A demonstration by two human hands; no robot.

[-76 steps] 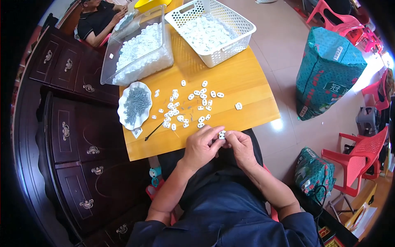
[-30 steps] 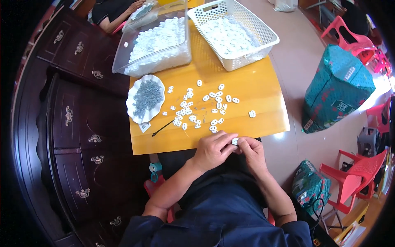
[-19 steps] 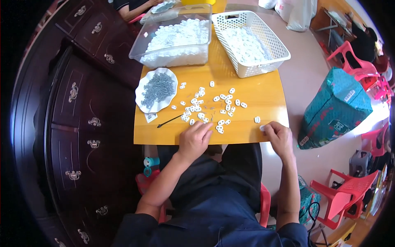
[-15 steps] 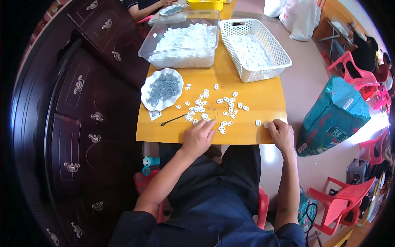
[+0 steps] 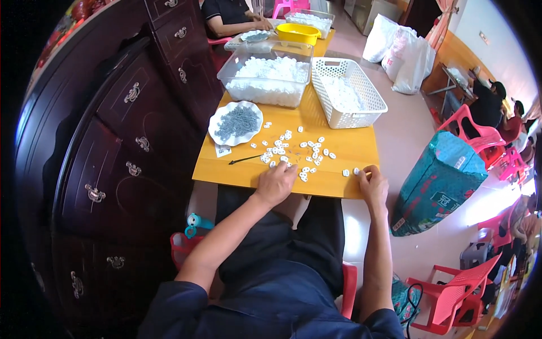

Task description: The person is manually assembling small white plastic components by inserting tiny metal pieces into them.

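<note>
Small white oval pieces with two dark holes [image 5: 304, 176] lie scattered over the yellow tabletop [image 5: 226, 175]. My left hand [image 5: 275, 185] rests at the near edge of the scatter, fingers bent and closed among the pieces. What its fingertips hold, if anything, is hidden. Farther right, my right hand [image 5: 374, 191] has thumb and index finger drawn together at a white two-hole piece [image 5: 356, 170] near the table's corner. Just left of that piece lies another white piece [image 5: 345, 173]. A few tiny thin grey bits lie amid the scatter.
A scalloped white plate [image 5: 212, 125] holds a heap of grey pieces; a black stick [image 5: 244, 160] lies below it. Behind stand a clear bin [image 5: 265, 97] and a perforated white basket [image 5: 361, 120], both with white pieces. A teal bag [image 5: 435, 192] stands right; a person [image 5: 228, 20] sits beyond.
My view has tilted up and shifted, showing more of the far table. My left fingers look more bent among the pieces. The right hand stays by the same white piece.
</note>
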